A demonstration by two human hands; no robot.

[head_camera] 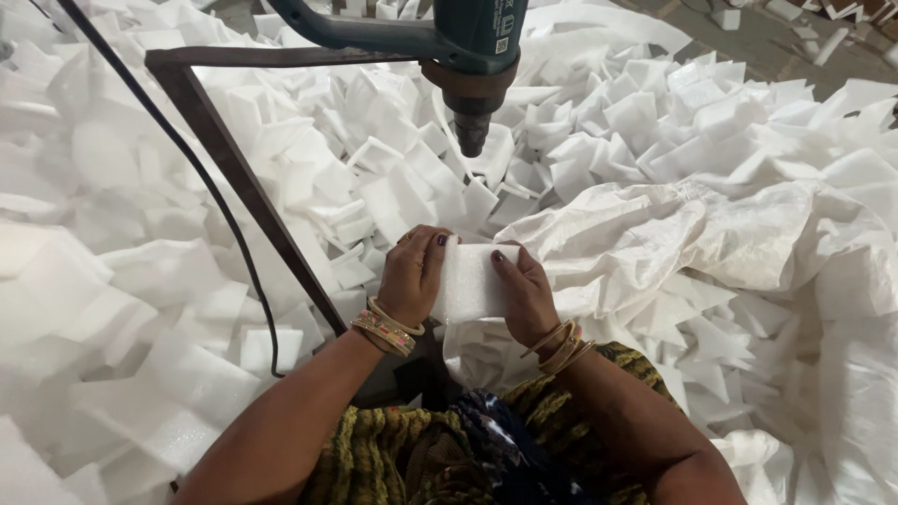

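Note:
Both my hands hold one white foam piece (470,281), a flat rectangle held upright in front of me. My left hand (412,276) grips its left edge with the thumb on top. My right hand (526,292) grips its right edge. Bangles sit on both wrists. Directly beyond the foam piece, a teal heat gun (472,56) hangs nozzle-down from a dark metal frame (238,173), its tip a short way above and past my hands.
Heaps of white foam offcuts (140,281) surround me on the left and far side. A large white woven sack (673,234) filled with foam pieces lies open on the right. A black cable (201,178) runs down along the frame's leg.

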